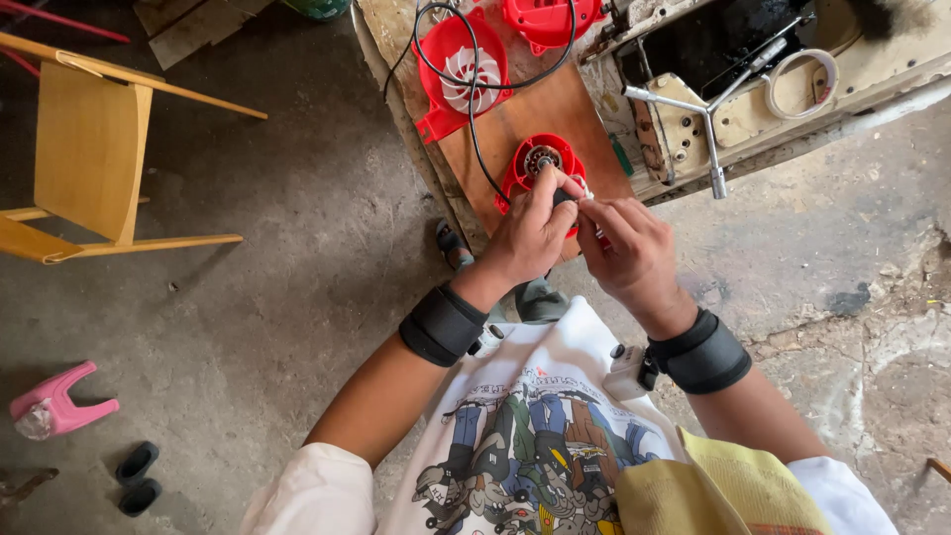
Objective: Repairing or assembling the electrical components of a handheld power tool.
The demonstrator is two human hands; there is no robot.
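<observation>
**Two hands on one red part**

Both my hands are meeting in the middle of the frame. My left hand (pixel 530 233) is pinching a small dark piece against the round red housing (pixel 540 168) on the wooden board (pixel 515 124). My right hand (pixel 629 248) is pinching something tiny beside it; I cannot tell what. The black cable (pixel 474 109) is lying just above. I am thinking the tiny bit could slip and drop to the floor if my fingers loosen.
</observation>
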